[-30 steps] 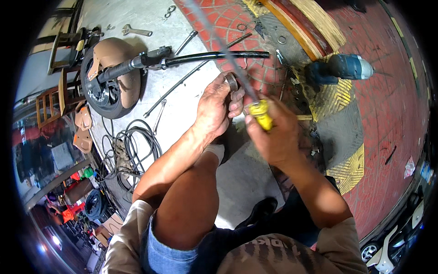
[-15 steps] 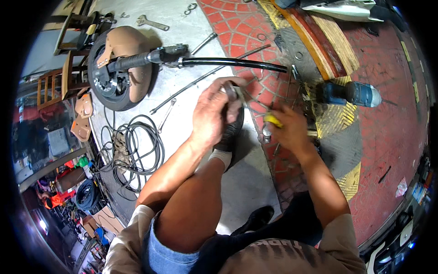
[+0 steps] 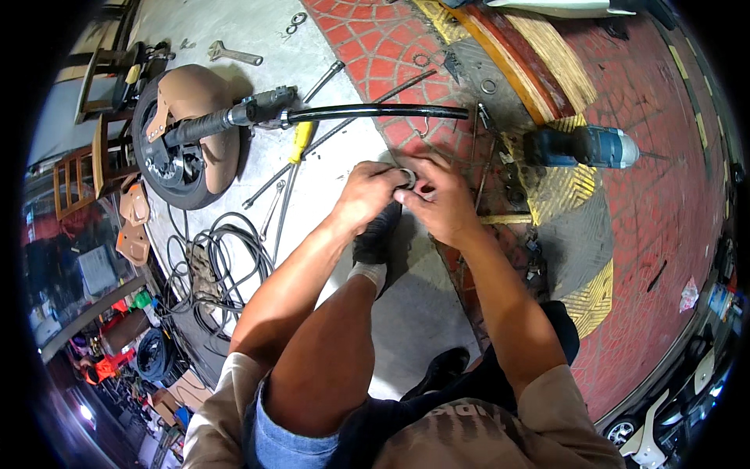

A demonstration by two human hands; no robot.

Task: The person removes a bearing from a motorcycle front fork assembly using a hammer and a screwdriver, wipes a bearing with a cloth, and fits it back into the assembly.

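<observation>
My left hand (image 3: 369, 191) pinches a small metal ring (image 3: 408, 179) between thumb and fingers, above my foot. My right hand (image 3: 444, 195) closes on the same ring from the right, its thumb and fingertips against the ring's edge. Part of the ring is covered by the fingers. Beyond my left hand, a screwdriver with a yellow handle (image 3: 301, 141) lies on the pale floor, its shaft pointing towards me. Past both hands is a wheel assembly with a brown fender (image 3: 191, 94), with a black tube (image 3: 375, 111) extending to the right from it.
An adjustable wrench (image 3: 234, 55), a long thin rod (image 3: 336, 129) and a spanner (image 3: 271, 209) lie on the floor. Coiled black cable (image 3: 226, 258) is at left. A blue power tool (image 3: 582, 147) rests at right near curved wooden boards (image 3: 539, 66). Small parts lie between.
The yellow-handled screwdriver has left my right hand and now lies on the floor beyond my left hand. My right hand has come in to the ring. The view has shifted slightly.
</observation>
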